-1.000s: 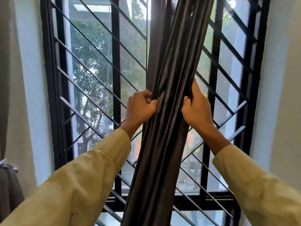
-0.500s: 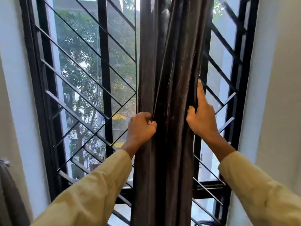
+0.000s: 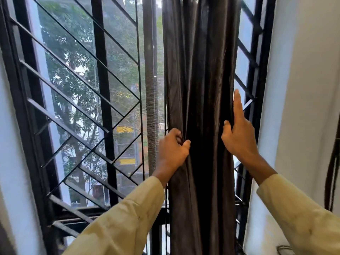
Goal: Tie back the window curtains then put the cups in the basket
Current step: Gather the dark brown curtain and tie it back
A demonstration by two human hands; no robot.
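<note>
Since earlier, dark brown satin curtain (image 3: 199, 107) hangs straighter; I keep left hand (image 3: 172, 150) clenched on folds, right hand (image 3: 239, 137) probably cupping the edge; gather tighter.

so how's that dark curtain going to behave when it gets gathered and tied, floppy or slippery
Probably floppy: the curtain hangs in soft vertical folds and puckers where the left hand pinches it. Its sheen suggests a smooth, maybe slippery cloth, so a loose tie could slide. It looks thin, likely light; the right hand presses the edge with flat fingers only.
</note>
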